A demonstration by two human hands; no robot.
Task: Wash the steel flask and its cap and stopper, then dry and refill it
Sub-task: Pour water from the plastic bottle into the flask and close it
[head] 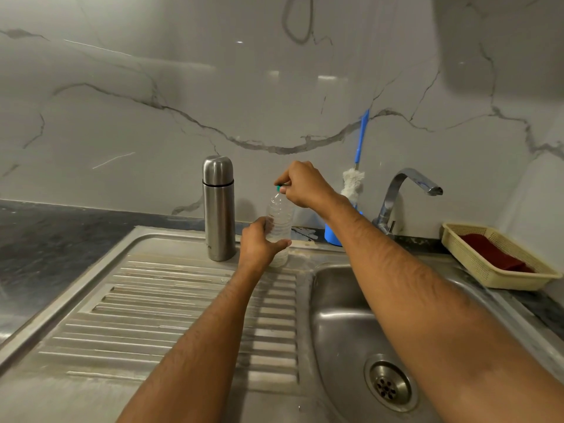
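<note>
Reaching over the ribbed draining board (171, 303) of the steel sink (335, 303), both hands are on a small clear plastic bottle (279, 222) that stands at the board's far edge: the left hand (259, 244) wraps round its lower body, and the right hand (300, 184) pinches the green cap (279, 187) from above. Nearly empty by the look of it, the bottle is probably light and thin-walled, so a firm squeeze could dent it; holding it low while turning the cap seems sensible. Just left of it, close but not touching the hand, stands the steel flask (218, 209), upright with its cap on, near the wall. It looks rigid, smooth and heavier than the bottle, likely slippery once wet, and best taken round the middle of the body. Beyond the right forearm a bottle brush (354, 181) stands in a blue holder (331, 235), partly hidden by the arm. The tap (406, 190) rises behind the basin, and a cream basket (476, 264) with a red cloth (494, 254) sits on the bench at far right, well clear.
</note>
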